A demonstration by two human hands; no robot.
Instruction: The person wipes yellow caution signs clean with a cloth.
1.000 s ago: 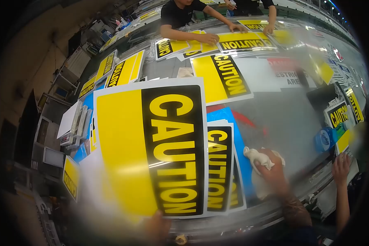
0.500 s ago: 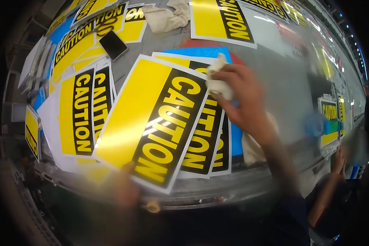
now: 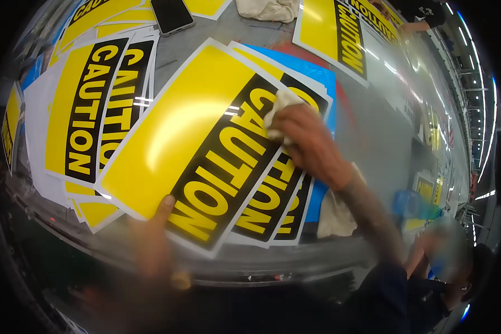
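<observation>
A yellow and black caution sign (image 3: 178, 106) with a white border lies tilted on top of other caution signs in front of me. My left hand (image 3: 155, 231) grips its lower edge, thumb on the face and the other fingers hidden or blurred. In my right hand (image 3: 309, 133) is a bunched off-white cloth (image 3: 284, 108), pressed on the sign's upper right end near the first letters of the word. Blue sheeting (image 3: 324, 83) shows under the stack.
More caution signs (image 3: 86, 106) lie at left, others (image 3: 339, 33) at the back. A phone (image 3: 172, 15) and a cloth (image 3: 267, 8) rest on the grey table (image 3: 373, 133). Another cloth (image 3: 335, 217) sits by my right forearm. Co-workers (image 3: 456, 261) are at the right and far right.
My right hand has brought the cloth from the sign's upper right edge onto its face. My left thumb now shows on the sign's lower edge. The camera view has shifted.
</observation>
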